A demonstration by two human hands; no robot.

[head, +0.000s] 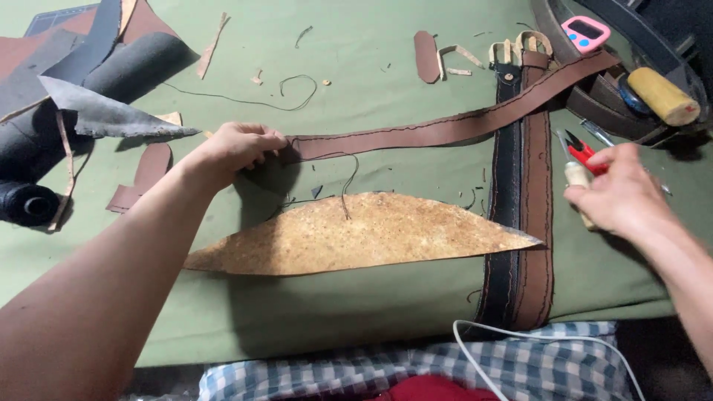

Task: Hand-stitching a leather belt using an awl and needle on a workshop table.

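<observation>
Left hand (236, 148) pressed down on the near end of a long brown leather strap (445, 128), fingers curled over it, pinning rather than lifting. Strap running from that hand toward 2 o'clock, flat on the green cloth (356, 59), far end crossing two belts. Probably light, limp and bendy along its length, slightly grippy on the suede side; likely to sag if lifted by one end, so best taken near the end with a flat pinch, or held at two spots. Raw stitched edges, dark thread (347, 182) trailing from the near end toward 6 o'clock.

Right hand (616, 194) at 3 o'clock, closed around a pale wooden handle (578, 178); tool tip hidden. Red-handled snips (581, 151) just beside that hand, whether touched or not cannot be told.

At 6 o'clock from the strap, one tan curved leather piece (356, 236), pointed at both ends, stiffer-looking.

Counted: one long strap; two belts lying side by side, one black (503, 245), one brown (536, 223), running from 12 to 6 o'clock; one snips; one pink timer (585, 33) at 1 o'clock; one yellowish mallet head (662, 96); one grey pointed scrap (104, 115) at 10 o'clock; one small oval brown patch (426, 56) at 12 o'clock; one white cable (542, 341) at 5 o'clock over checked fabric (416, 367).
</observation>
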